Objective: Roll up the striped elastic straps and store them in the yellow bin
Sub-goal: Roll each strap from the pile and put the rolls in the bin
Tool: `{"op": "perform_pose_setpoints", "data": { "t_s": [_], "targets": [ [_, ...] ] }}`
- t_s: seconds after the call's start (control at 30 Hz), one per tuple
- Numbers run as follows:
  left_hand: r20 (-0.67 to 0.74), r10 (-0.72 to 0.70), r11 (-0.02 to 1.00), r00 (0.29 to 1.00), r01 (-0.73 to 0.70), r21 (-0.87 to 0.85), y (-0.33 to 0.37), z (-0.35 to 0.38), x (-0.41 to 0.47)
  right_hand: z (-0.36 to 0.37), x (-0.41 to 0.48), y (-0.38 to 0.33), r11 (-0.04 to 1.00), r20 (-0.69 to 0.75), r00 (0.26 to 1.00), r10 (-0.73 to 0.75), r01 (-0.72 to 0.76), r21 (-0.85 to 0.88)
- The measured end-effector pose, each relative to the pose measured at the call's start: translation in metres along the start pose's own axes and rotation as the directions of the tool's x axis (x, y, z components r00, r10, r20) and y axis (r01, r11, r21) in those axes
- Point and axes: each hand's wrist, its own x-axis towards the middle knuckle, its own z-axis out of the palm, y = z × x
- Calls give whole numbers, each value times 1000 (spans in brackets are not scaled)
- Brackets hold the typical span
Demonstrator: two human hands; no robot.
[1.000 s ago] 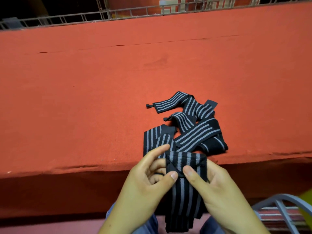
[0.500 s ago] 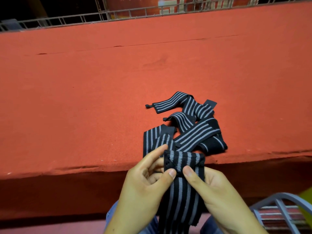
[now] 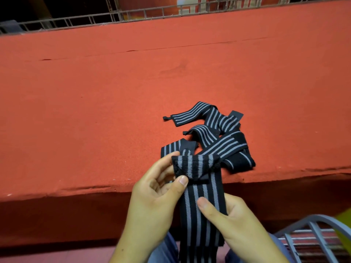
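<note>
The right hand point(image 3: 237, 230) has slid down the black grey-striped elastic strap point(image 3: 190, 228), thumb pinching its hanging length; left hand point(image 3: 155, 204) pinches the started roll point(image 3: 195, 168) at the red felt table point(image 3: 95, 120) edge; slack tension could let the coil spring open.

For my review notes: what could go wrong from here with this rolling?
The fold is barely started and pinched only by the left hand; the elastic may spring open.
The held strap hangs out of view below the right hand, so it may roll crooked.
The loose pile lies by the red surface's edge; a brush could tip it off.
</note>
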Motion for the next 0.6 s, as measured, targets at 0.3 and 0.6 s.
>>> {"op": "perform_pose_setpoints", "data": {
  "t_s": [0.3,0.6],
  "targets": [
    [34,-4,1000,999,5,-26,2,2,1,-4,4,-11,999,-38,998,-46,45,-7],
    [39,50,999,998,-50,12,1,1,2,1,5,-18,973,-51,997,61,-48,227]
  ]
}}
